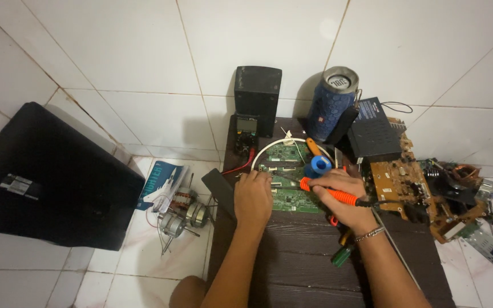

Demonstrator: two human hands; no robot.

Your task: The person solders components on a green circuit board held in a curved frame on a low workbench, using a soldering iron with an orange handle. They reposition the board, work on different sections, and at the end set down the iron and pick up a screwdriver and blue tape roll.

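Observation:
A green circuit board (290, 171) lies on a low dark wooden table (303, 245). My left hand (253, 197) rests on the board's left edge with fingers curled, and whether it pinches anything is hidden. My right hand (346, 199) grips an orange-handled soldering iron (332, 194) whose tip points left onto the board. A blue spool (318, 166) sits just above my right hand. A white cable (269, 147) arcs around the board's far side.
A black multimeter (246, 134), a black speaker box (257, 98) and a blue cylindrical speaker (331, 104) stand behind. Brown circuit boards (397, 182) and scrap parts lie right. A green screwdriver (342, 255) lies near my right wrist. Small motors (181, 214) and a black case (47, 177) sit left.

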